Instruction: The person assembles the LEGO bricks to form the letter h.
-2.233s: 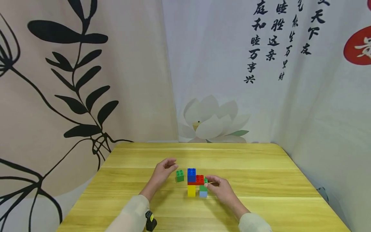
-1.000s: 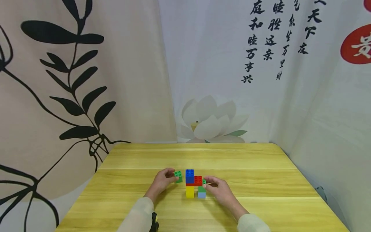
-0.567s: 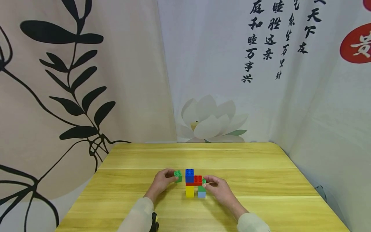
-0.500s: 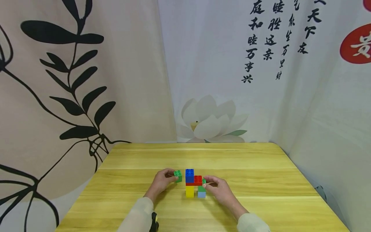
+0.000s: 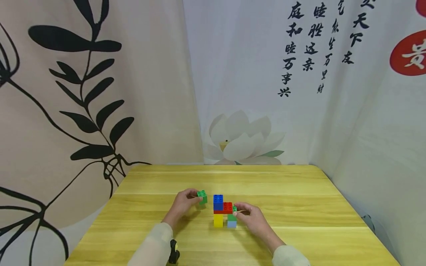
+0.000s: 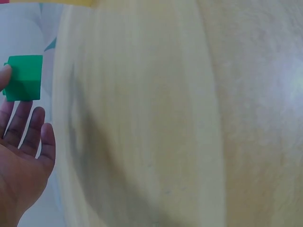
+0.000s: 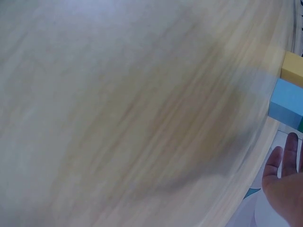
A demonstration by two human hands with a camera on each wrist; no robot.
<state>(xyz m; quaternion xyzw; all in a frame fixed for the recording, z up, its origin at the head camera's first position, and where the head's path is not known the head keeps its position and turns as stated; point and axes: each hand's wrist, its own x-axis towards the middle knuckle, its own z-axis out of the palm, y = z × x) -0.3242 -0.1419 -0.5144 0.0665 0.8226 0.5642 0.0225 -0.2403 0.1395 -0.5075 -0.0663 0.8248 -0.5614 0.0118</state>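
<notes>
My left hand pinches a green toy brick between thumb and fingers, just off the table, left of the brick structure. In the left wrist view the green brick sits at the fingertips. In the structure, a blue brick and a red brick stand over a yellow brick and a green-over-light-blue column. My right hand grips the structure's right side, at a small studded green piece partly hidden by the thumb.
The wooden table runs back to a hanging curtain printed with leaves, a lotus and writing. A black wrist device sits on the left sleeve.
My left hand first reached the green brick standing on the table and took hold of it. Now it has lifted it slightly, back and left. The right hand keeps its place on the structure.
</notes>
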